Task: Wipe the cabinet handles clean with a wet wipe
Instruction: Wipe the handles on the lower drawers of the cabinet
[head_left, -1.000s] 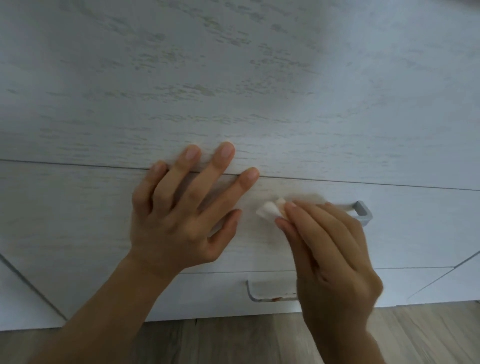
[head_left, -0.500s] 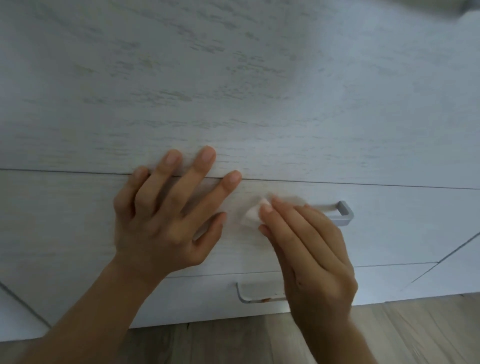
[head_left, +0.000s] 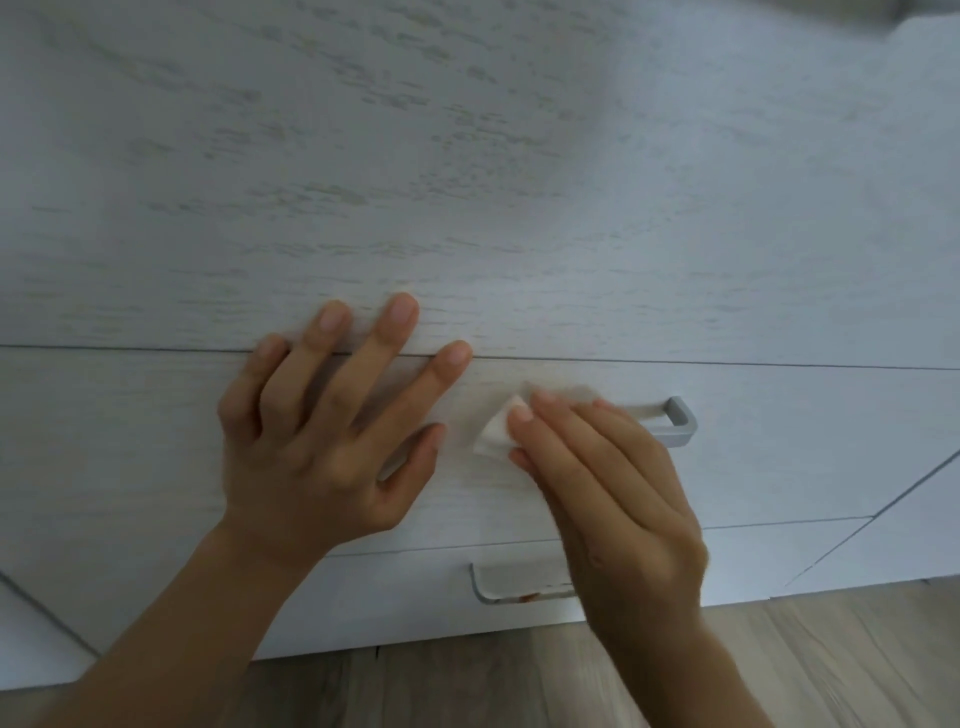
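On the upper drawer front (head_left: 805, 441), the left hand (head_left: 322, 441) lies flat, fingers spread, while at its 3 o'clock the right hand (head_left: 613, 499) pinches a white wipe (head_left: 496, 434) over the upper handle (head_left: 680, 421), hiding all but its 3 o'clock end and part of the lower handle (head_left: 498, 587) near the floor (head_left: 831, 649).

- upper drawer handle (head_left: 678, 422): only its right end shows; the rest is behind the right hand (head_left: 618, 499).
- wet wipe (head_left: 495, 435): mostly under the fingers.
- lower drawer handle (head_left: 488, 598): right part hidden likewise.
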